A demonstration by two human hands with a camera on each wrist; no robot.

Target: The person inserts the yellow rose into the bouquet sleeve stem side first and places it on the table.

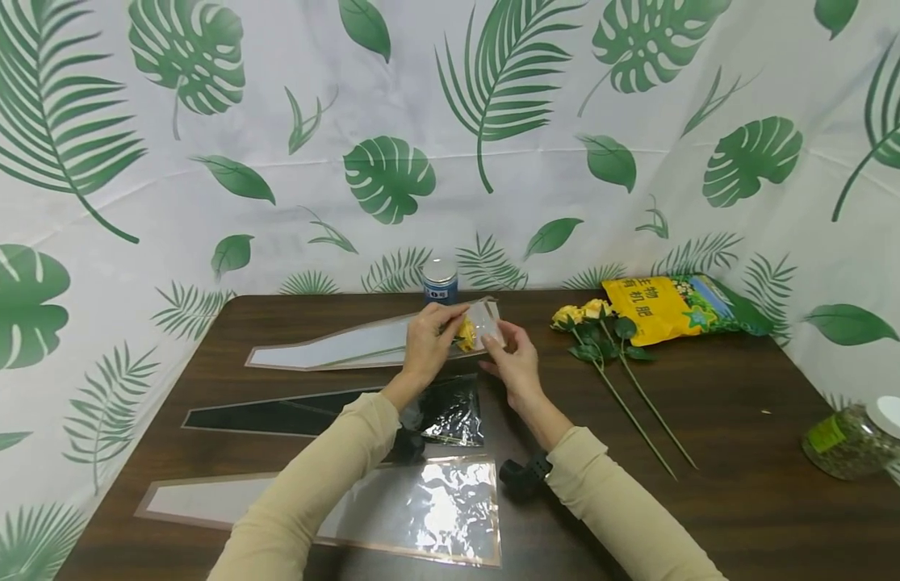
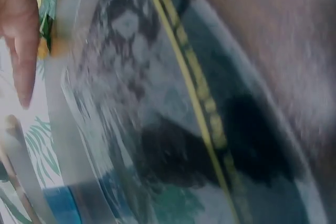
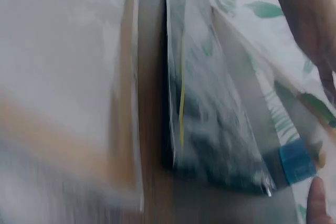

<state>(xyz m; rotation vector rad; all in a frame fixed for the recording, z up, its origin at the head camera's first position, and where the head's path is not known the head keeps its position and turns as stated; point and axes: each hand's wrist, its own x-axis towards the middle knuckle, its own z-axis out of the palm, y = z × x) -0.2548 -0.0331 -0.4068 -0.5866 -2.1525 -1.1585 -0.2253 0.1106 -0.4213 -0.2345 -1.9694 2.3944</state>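
Note:
At the back of the table lies a white flower sleeve [image 1: 362,332], its wide clear end toward the right. A yellow rose [image 1: 466,334] is inside near that end, its green stem running left. My left hand [image 1: 429,343] pinches the upper edge of the sleeve beside the bloom. On the other side, my right hand [image 1: 518,367] grips the sleeve's open end between thumb and fingers. Both wrist views are blurred; a black flower sleeve [image 2: 126,77] with a gold stripe fills most of the left one, and also shows in the right one.
Nearer me lies another white sleeve [image 1: 391,508]. Two loose yellow roses [image 1: 582,315] lie right of my hands, by a yellow fertilizer bag [image 1: 653,311]. A blue can [image 1: 440,281] stands behind the sleeve, and a white-lidded jar [image 1: 849,440] lies tilted at far right.

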